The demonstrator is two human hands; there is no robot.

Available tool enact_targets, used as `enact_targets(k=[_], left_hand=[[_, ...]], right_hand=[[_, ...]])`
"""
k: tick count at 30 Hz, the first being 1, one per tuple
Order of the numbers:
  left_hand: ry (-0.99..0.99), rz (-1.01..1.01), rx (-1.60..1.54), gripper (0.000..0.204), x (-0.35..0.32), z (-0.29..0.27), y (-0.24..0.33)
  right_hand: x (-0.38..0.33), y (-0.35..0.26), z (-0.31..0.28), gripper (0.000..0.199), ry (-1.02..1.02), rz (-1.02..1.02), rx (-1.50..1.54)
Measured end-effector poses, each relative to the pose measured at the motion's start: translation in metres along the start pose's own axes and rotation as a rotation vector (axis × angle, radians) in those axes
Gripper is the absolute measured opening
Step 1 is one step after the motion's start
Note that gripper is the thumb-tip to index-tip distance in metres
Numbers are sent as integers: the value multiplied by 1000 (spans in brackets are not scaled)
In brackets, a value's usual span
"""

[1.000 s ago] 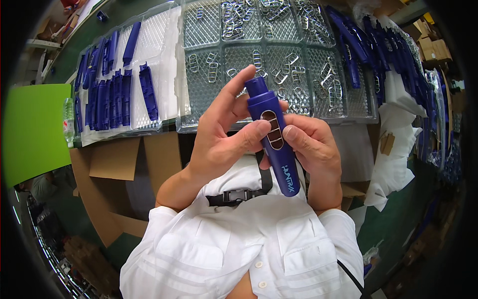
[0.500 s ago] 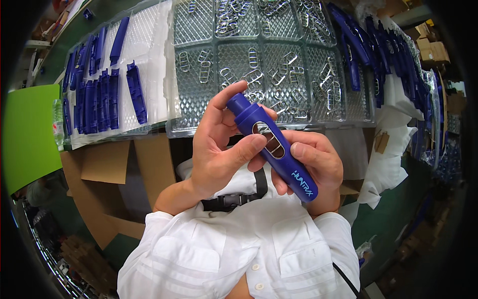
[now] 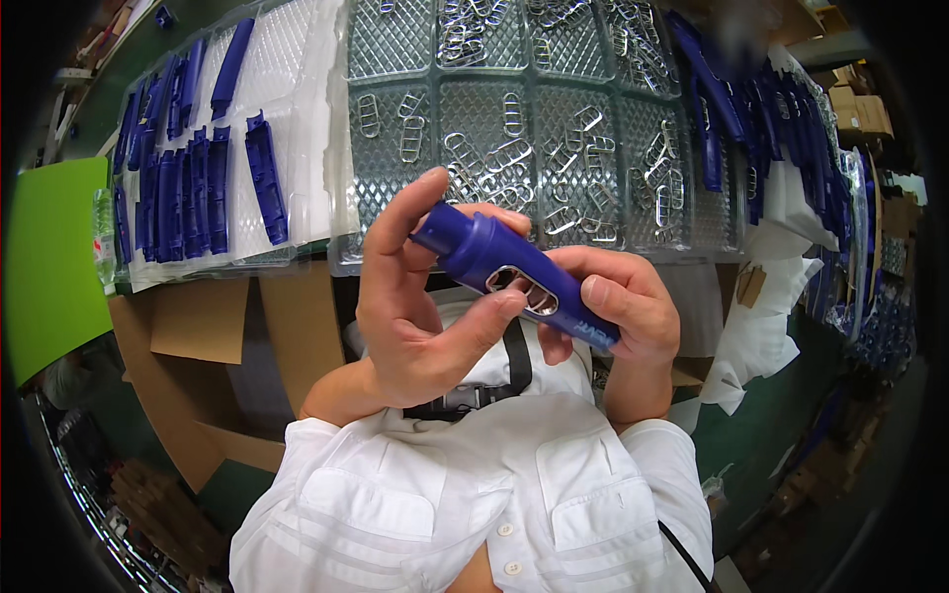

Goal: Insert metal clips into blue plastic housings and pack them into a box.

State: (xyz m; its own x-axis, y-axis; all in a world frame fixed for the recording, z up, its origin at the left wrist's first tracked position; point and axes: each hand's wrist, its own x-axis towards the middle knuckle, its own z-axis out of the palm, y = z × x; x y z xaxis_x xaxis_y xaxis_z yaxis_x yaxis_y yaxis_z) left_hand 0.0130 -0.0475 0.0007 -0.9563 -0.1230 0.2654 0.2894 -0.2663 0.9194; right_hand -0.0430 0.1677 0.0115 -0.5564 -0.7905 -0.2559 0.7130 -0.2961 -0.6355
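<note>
Between my two hands is a blue plastic handle [image 3: 465,247] with an oval window framed by a chrome ring [image 3: 524,289]. It slants from upper left to lower right. My left hand [image 3: 415,306] grips the narrower stepped end, its thumb pressed at the chrome ring and its index finger reaching past the end. My right hand [image 3: 628,301] is closed round the lower end, thumb on top, partly covering the light-coloured lettering. The handle's underside and some of my fingertips are hidden behind it.
Beyond my hands lies a clear compartment tray [image 3: 381,183] with many chrome rings [image 3: 512,116]. Blue half-shells [image 3: 265,178] lie on a white-lined tray at left; more blue handles [image 3: 707,138] are heaped at right. An open cardboard box [image 3: 198,346] and a plastic bottle [image 3: 103,237] are at left.
The handle has tilted flatter and shifted a little left, with its stepped end lower. My left hand has moved left with it. Both hands keep their hold.
</note>
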Motion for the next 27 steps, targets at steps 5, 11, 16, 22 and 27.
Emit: enact_targets(k=[5, 11, 16, 22, 27], left_hand=[[52, -56, -42, 92, 7, -4, 1], [106, -165, -115, 93, 12, 5, 2], [122, -225, -135, 94, 11, 8, 0], [79, -210, -51, 97, 14, 5, -1], [50, -169, -1, 97, 17, -7, -7]], right_hand=[[-2, -4, 1, 49, 32, -51, -177], [-5, -3, 17, 46, 168, -65, -272], [-7, -4, 22, 45, 238, -60, -296], [-7, -4, 21, 44, 247, -62, -314], [-6, -5, 25, 44, 265, -46, -377]])
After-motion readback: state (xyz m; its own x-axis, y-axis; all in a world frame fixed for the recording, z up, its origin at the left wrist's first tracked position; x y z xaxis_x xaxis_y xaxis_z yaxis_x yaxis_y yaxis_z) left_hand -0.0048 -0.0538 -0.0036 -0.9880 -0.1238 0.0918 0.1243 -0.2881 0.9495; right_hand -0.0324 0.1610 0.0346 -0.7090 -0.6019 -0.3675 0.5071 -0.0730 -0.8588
